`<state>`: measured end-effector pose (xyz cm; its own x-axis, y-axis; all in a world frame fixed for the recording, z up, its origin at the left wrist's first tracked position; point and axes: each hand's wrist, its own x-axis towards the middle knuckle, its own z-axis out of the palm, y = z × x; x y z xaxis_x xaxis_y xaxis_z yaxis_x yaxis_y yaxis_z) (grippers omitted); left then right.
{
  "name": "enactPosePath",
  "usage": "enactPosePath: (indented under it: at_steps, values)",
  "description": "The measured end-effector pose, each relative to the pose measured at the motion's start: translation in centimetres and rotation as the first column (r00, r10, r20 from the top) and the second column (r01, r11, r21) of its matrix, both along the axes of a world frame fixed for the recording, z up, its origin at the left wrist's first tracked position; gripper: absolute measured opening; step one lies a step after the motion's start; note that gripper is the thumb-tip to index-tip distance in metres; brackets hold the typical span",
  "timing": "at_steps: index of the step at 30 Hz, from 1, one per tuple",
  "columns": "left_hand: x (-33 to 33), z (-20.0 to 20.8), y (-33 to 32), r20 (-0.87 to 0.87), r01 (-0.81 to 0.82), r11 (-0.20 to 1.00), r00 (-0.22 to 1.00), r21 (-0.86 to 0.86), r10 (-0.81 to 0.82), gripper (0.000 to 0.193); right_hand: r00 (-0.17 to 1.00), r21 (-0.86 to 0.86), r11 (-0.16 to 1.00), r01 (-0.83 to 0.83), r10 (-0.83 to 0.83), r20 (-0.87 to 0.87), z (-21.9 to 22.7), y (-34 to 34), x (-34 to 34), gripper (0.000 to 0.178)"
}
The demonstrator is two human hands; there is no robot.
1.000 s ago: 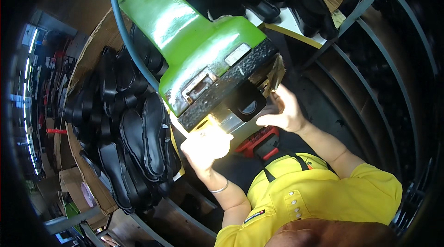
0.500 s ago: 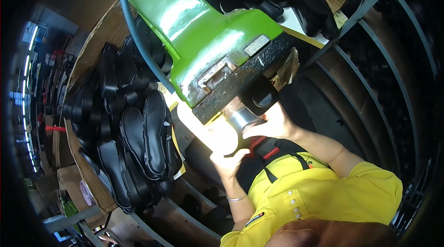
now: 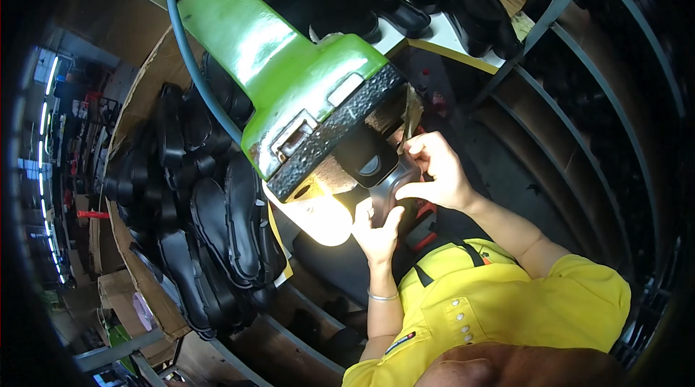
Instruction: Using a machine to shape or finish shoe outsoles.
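Under the head of a green machine (image 3: pixel 311 61), my two hands come close together on a dark, smooth, curved piece (image 3: pixel 391 188). My left hand (image 3: pixel 375 233) grips its near-left side, with the thumb raised along it. On its right side, my right hand (image 3: pixel 440 175) pinches it between thumb and fingers. The piece sits against the dark block (image 3: pixel 368 159) below the machine head. Its far end is hidden there, and I cannot make out its exact kind. A glaring lit surface (image 3: pixel 322 219) lies just left of my left hand.
Many black shoe soles (image 3: pixel 232 220) are piled at the left, beside a cardboard box wall (image 3: pixel 134 257). Black shoes (image 3: pixel 474 14) stand on a white, yellow-edged table (image 3: pixel 463 54) at the far right. A metal rack (image 3: pixel 565 7) with curved-looking shelves fills the right. A blue-grey cable (image 3: pixel 192 68) runs down the machine.
The machine now appears lower and further left in view. My left hand has moved from the glaring surface toward my right hand. Both hands now hold the dark piece, and the shiny cylinder is covered.
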<state>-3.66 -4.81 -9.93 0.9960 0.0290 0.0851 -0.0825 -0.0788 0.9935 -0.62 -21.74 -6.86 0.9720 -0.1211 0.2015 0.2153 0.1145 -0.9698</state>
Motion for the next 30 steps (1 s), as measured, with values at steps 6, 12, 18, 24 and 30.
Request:
enactPosePath:
  at_steps: [6,12,18,24,30]
  values:
    - [-1.1,-2.9,-1.4,0.055,-0.112,0.969,0.99,-0.221,0.127,0.026,1.0,-0.202,0.979,-0.021,0.022,0.003,1.8,0.5,-0.1,0.059]
    - [-1.3,-2.7,-2.4,0.248,-0.278,0.957,0.924,-0.082,0.29,0.034,0.979,-0.339,0.941,0.008,0.061,0.194,2.9,2.6,0.8,0.058]
    - [-1.5,-4.5,-2.6,0.197,-0.26,0.93,0.928,-0.261,0.315,0.044,0.974,-0.347,0.914,-0.21,0.225,0.001,5.5,-0.2,0.0,0.062]
    - [2.0,-9.9,-3.5,-0.166,-0.138,0.987,0.978,-0.082,0.123,0.019,0.906,-0.414,0.891,0.184,0.01,0.424,10.0,-10.4,-2.6,0.052]
    - [1.4,-25.7,0.6,0.19,-0.085,0.83,0.981,0.551,-0.025,0.004,0.597,-0.377,0.646,0.663,-0.153,0.788,12.5,-18.7,3.8,0.032]
